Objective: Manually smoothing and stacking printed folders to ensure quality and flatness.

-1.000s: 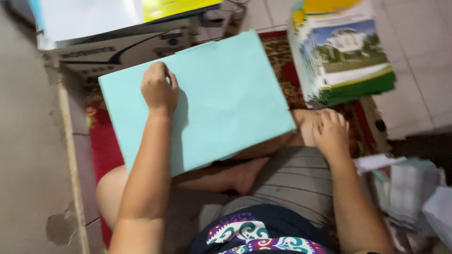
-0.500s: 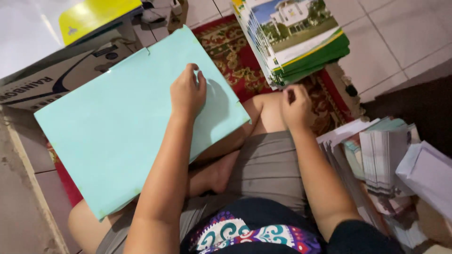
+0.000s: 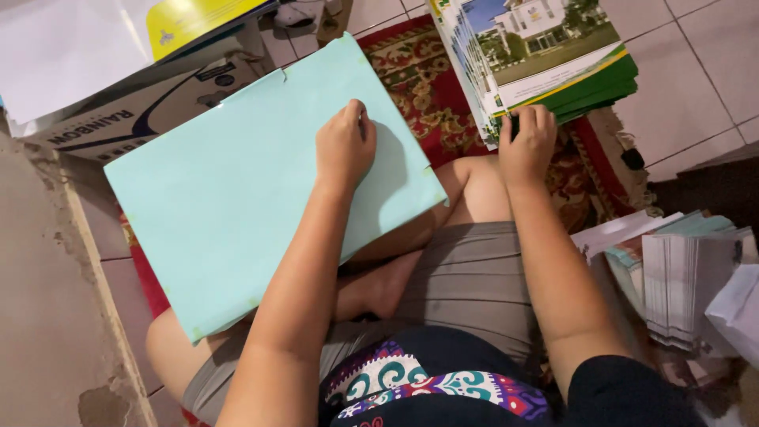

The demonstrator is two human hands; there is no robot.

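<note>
So we're sitting cross-legged on a patterned red rug (image 3: 411,87) with a big pale turquoise sheet (image 3: 237,213) laid across our lap. It tilts from the left knee up toward the rug's far edge. Our left hand (image 3: 344,146) rests loosely curled on its upper right part, fingers bent, clamped on nothing as far as we can tell. Our right hand (image 3: 526,142) is at the near edge of the fanned stack of printed leaflets (image 3: 545,55), fingertips on the bottom edges; it looks like we're picking one off, so a clean pinch on a single sheet matters. A flattened cardboard box (image 3: 142,107) lies past the sheet's far left corner; we can't see what's inside. More paper bundles (image 3: 680,277) sit by our right knee.
</note>
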